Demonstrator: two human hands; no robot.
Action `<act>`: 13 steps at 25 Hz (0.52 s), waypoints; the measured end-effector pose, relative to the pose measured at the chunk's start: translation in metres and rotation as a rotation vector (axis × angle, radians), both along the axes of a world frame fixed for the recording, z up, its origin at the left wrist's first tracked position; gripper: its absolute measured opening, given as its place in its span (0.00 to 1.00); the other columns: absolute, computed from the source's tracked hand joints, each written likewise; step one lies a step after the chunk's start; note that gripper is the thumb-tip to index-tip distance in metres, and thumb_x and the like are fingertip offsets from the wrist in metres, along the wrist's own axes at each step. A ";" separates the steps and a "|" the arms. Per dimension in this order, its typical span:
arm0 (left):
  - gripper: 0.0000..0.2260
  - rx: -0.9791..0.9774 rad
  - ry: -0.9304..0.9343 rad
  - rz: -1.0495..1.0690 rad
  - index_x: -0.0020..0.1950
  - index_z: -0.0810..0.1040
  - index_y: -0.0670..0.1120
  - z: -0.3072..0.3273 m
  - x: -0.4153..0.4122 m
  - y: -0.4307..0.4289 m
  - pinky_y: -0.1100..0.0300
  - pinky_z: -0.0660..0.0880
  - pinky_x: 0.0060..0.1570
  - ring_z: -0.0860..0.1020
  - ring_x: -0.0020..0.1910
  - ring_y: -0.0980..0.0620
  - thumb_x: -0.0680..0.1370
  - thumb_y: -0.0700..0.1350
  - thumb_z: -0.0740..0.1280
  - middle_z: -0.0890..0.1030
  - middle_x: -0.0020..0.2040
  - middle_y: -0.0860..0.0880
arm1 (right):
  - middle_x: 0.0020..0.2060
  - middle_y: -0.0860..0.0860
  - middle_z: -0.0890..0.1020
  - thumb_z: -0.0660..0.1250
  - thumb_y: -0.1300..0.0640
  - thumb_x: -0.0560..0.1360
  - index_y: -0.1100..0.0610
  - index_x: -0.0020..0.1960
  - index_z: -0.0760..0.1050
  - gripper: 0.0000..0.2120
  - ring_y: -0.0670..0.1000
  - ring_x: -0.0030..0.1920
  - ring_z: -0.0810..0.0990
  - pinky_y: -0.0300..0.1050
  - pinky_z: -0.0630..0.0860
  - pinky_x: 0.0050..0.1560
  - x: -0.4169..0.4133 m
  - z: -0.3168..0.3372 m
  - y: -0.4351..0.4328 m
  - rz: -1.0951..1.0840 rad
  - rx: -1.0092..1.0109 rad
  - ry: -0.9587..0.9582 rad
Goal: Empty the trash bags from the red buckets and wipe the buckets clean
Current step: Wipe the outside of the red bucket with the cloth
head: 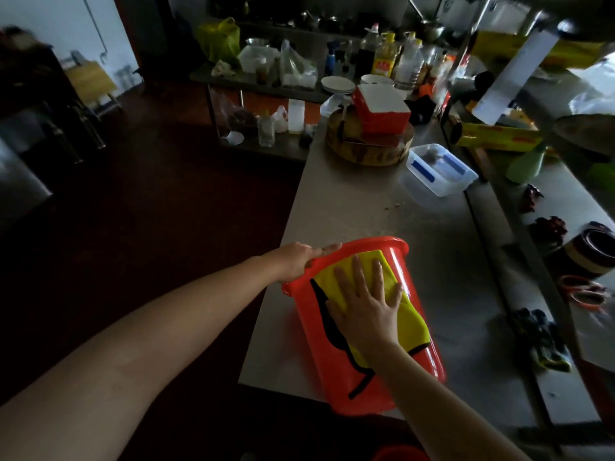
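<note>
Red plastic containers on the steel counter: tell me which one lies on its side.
The round red plastic bucket with the yellow cloth on it; the square red tubs stand upright, stacked.

Nothing here can be read with certainty. A bottle [383, 58] among those at the back carries a yellow label with red characters, too blurred to make out. The long yellow box [499, 138] at the right bears red print, likewise illegible. Black strokes run down the side of the red bucket [336, 384], partly covered, and form no character that can be told.
</note>
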State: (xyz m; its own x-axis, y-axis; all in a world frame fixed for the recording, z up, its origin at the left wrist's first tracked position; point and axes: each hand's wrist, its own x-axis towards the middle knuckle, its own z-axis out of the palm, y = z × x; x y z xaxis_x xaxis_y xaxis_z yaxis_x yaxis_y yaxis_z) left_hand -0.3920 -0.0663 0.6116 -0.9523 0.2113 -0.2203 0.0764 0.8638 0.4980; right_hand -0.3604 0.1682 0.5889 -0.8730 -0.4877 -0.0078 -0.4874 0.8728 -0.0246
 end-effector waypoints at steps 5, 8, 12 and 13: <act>0.40 -0.081 0.048 -0.019 0.74 0.49 0.76 0.006 -0.004 0.008 0.58 0.76 0.40 0.74 0.36 0.53 0.80 0.34 0.58 0.72 0.43 0.49 | 0.81 0.42 0.39 0.44 0.24 0.76 0.34 0.80 0.41 0.35 0.54 0.81 0.34 0.69 0.47 0.77 -0.008 -0.002 0.047 -0.205 -0.129 -0.110; 0.40 -0.066 0.053 -0.023 0.73 0.49 0.77 0.006 -0.005 0.008 0.57 0.77 0.39 0.73 0.35 0.53 0.80 0.35 0.58 0.71 0.42 0.50 | 0.82 0.41 0.41 0.46 0.24 0.75 0.34 0.80 0.43 0.36 0.52 0.81 0.38 0.67 0.52 0.77 -0.012 0.000 0.061 -0.309 -0.229 -0.174; 0.41 -0.047 0.024 -0.013 0.70 0.46 0.81 -0.001 -0.003 -0.002 0.53 0.81 0.40 0.75 0.36 0.53 0.81 0.36 0.58 0.74 0.44 0.49 | 0.81 0.44 0.39 0.44 0.26 0.77 0.36 0.80 0.39 0.36 0.56 0.81 0.34 0.67 0.46 0.78 0.008 -0.005 0.049 -0.243 -0.119 -0.101; 0.41 -0.035 0.028 -0.010 0.69 0.45 0.82 -0.002 -0.002 -0.004 0.54 0.81 0.42 0.76 0.37 0.53 0.81 0.36 0.58 0.74 0.45 0.49 | 0.81 0.45 0.39 0.45 0.27 0.78 0.37 0.81 0.40 0.35 0.58 0.80 0.34 0.68 0.43 0.78 0.015 -0.008 0.040 -0.183 -0.087 -0.052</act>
